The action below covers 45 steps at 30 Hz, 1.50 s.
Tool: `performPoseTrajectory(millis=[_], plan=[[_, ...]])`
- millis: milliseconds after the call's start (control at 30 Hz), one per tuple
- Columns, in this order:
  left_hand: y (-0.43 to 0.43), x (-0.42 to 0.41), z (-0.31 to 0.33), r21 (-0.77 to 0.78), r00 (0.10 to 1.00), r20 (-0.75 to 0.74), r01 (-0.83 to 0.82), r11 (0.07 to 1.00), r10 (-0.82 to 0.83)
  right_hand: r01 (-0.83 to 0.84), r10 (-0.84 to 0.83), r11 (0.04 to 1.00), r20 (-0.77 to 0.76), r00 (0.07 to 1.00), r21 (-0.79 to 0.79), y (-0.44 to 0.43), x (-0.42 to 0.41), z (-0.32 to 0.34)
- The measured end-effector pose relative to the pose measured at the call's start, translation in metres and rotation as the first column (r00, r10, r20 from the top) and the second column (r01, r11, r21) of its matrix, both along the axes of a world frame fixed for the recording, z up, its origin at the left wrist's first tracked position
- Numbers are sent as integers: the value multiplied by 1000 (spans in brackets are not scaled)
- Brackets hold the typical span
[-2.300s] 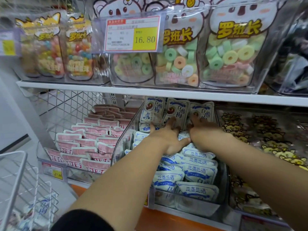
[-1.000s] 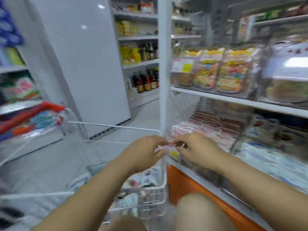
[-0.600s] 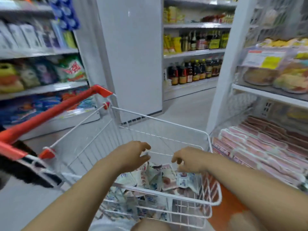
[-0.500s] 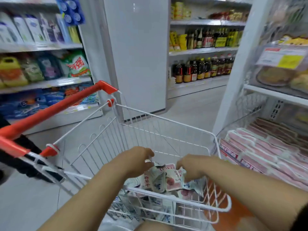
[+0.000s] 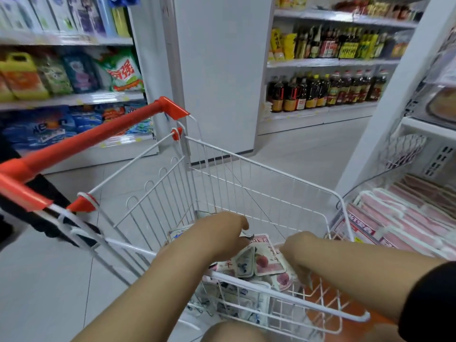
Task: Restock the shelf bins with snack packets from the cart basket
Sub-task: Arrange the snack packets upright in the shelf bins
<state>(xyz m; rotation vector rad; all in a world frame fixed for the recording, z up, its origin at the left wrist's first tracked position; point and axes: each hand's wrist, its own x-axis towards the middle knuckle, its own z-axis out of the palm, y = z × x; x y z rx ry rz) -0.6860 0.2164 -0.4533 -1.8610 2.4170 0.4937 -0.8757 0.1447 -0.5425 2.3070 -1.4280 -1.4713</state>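
Observation:
The white wire cart basket (image 5: 259, 164) stands in front of me with a pile of snack packets (image 5: 265, 261) on its floor, white-and-blue ones and pink ones with a fruit picture. My left hand (image 5: 219, 235) is down inside the basket, thumb and curled fingers pinching the edge of a packet at the top of the pile. To its right, my right hand (image 5: 297, 245) reaches down among the packets; its fingertips are blurred and partly hidden. The shelf bin (image 5: 404, 218) at the right holds rows of pink packets.
The cart's red handle (image 5: 98, 137) runs across the left, with a person in dark clothing (image 5: 42, 193) behind it. A white pillar (image 5: 217, 70) stands beyond the cart. Bottle shelves (image 5: 320, 90) and detergent shelves (image 5: 74, 70) line the aisle. My knee (image 5: 232, 332) is below.
I turned from the shelf bin of white-and-blue packets to the cart. Both hands dropped into the basket, and over the last half second sank lower onto the pile.

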Motion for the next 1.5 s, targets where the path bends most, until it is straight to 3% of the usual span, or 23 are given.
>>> performPoseTrajectory(millis=[67,167,333,467,533,633,733,900,1000,1133,1200,1267,1333,1367,1400,1433,1500], plan=[[2,-4,1,15,1000,-12,11,1000,-11,-1,0,999,-19,1000,-42,-2,-7,-3],[5,-9,3,22,999,-28,17,1000,-16,7,-2,998,80,997,-67,7,-7,11],[8,-9,7,12,996,-87,-20,1000,21,84,-21,987,409,912,-138,14,-9,48],[5,-14,18,-73,960,-271,-93,993,70,157,50,973,815,577,-171,39,-36,97],[7,-28,23,17,859,-497,-127,992,119,202,138,951,908,395,-233,62,-52,122],[19,-70,34,319,567,-778,-15,948,270,220,334,892,904,265,-394,98,-78,144],[27,-113,41,451,385,-842,115,885,379,230,428,846,870,244,-481,121,-111,143],[34,-175,43,505,281,-855,268,820,435,269,559,755,801,214,-598,158,-163,133],[44,-208,43,438,238,-894,292,850,379,256,597,741,784,171,-621,177,-182,124],[51,-241,37,354,241,-930,395,848,276,411,618,686,779,107,-601,204,-211,112],[55,-258,33,335,275,-933,432,837,231,595,559,626,822,107,-504,218,-225,107],[60,-278,33,328,301,-933,476,816,199,764,398,598,917,-20,-243,229,-240,105],[66,-299,33,316,323,-932,506,803,163,792,247,597,912,-328,123,236,-254,103],[67,-309,33,307,348,-928,504,807,135,746,206,599,844,-496,292,239,-262,103],[69,-319,33,285,382,-920,493,822,90,699,195,597,774,-602,393,242,-269,103],[69,-328,31,246,429,-903,464,851,27,696,209,581,750,-628,421,245,-277,104],[69,-347,30,97,550,-822,395,914,-151,771,255,502,785,-565,392,245,-294,104]])
